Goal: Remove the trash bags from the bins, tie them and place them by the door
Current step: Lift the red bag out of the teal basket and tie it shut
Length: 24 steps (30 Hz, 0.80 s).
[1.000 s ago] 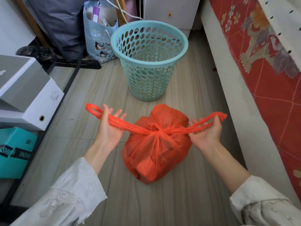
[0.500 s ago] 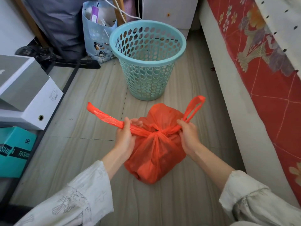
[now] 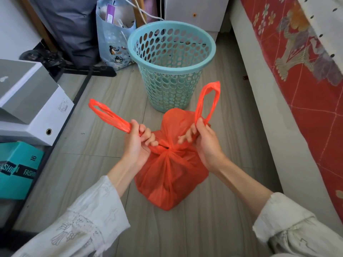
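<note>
A teal perforated bin stands upright on the wood-look floor, just beyond the bag and open at the top. Behind the bin to the left sits a blue paper bag with penguin prints, next to dark fabric. On the left, white and grey boxes are stacked above a teal box. A bed with a red patterned cover runs along the right side, close to the bag.

The orange bag sits on the floor between bin and person, its long axis upright and its gathered neck on top. One knot is drawn at the neck. Its two handle loops stick out from the knot: the left loop slants up and to the left, the right loop rises almost straight, leaning slightly right.

The plastic is thin, translucent and creased, bulging around its contents, which cannot be made out.

The left hand has its grip curled round the base of the left loop. The right hand has its grip pinching the base of the right loop, beside the knot.
</note>
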{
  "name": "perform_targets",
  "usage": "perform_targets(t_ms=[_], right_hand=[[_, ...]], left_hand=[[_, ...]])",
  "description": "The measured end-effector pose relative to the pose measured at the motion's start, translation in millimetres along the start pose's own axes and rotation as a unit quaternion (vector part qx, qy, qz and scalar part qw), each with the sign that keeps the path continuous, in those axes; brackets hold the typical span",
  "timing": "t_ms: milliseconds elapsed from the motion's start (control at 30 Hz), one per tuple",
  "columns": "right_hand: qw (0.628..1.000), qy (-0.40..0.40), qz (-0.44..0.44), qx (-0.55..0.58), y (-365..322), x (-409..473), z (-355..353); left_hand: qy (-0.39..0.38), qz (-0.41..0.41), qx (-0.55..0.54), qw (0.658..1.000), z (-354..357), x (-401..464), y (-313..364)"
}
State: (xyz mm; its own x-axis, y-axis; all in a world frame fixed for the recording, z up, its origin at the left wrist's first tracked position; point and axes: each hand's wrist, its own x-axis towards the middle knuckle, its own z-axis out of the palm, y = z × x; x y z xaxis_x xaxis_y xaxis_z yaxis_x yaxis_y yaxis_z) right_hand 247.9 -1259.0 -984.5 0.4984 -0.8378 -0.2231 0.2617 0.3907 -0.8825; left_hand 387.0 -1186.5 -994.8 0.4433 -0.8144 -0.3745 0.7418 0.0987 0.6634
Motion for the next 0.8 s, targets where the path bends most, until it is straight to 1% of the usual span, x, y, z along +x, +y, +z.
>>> perform_targets(t_ms=[100, 200, 300, 367, 433, 500, 533, 600, 633, 667, 733, 767, 800], right_hand=[[0.999, 0.036, 0.031, 0.018, -1, 4, -4], [0.993, 0.093, 0.065, 0.025, 4, 4, -18], [0.986, 0.146, 0.077, -0.002, 11, 4, -30], [0.984, 0.162, 0.076, -0.024, 14, 5, -30], [0.982, 0.161, 0.078, -0.055, 17, 6, -29], [0.978, 0.152, 0.078, -0.118, 21, 6, -32], [0.972, 0.139, 0.079, -0.17, 22, 6, -36], [0.942, 0.106, 0.086, -0.307, 21, 7, -44], [0.927, 0.089, 0.091, -0.352, 19, 8, -48], [0.922, 0.075, 0.101, -0.365, 18, 10, -51], [0.927, 0.05, 0.102, -0.357, 16, 12, -46], [0.926, 0.045, 0.076, -0.367, 17, 14, -40], [0.916, 0.049, 0.04, -0.396, 19, 15, -34]], left_hand=[[0.013, 0.019, 0.027, 0.999, -7, 1, 5], [0.062, 0.037, 0.079, 0.994, -12, 4, 2], [0.116, 0.032, 0.09, 0.989, -15, 9, -4], [0.146, 0.024, 0.09, 0.985, -17, 12, -6], [0.154, 0.019, 0.113, 0.981, -19, 12, -9], [0.13, 0.014, 0.159, 0.979, -18, 10, -13], [0.106, 0.005, 0.174, 0.979, -18, 9, -14], [0.048, -0.032, 0.181, 0.982, -19, 5, -11], [0.021, -0.046, 0.19, 0.98, -21, 3, -8], [0.001, -0.053, 0.21, 0.976, -23, 1, -5], [-0.008, -0.049, 0.258, 0.965, -23, -1, 3], [-0.002, -0.037, 0.281, 0.959, -21, -1, 6], [0.004, -0.02, 0.302, 0.953, -19, -1, 9]])
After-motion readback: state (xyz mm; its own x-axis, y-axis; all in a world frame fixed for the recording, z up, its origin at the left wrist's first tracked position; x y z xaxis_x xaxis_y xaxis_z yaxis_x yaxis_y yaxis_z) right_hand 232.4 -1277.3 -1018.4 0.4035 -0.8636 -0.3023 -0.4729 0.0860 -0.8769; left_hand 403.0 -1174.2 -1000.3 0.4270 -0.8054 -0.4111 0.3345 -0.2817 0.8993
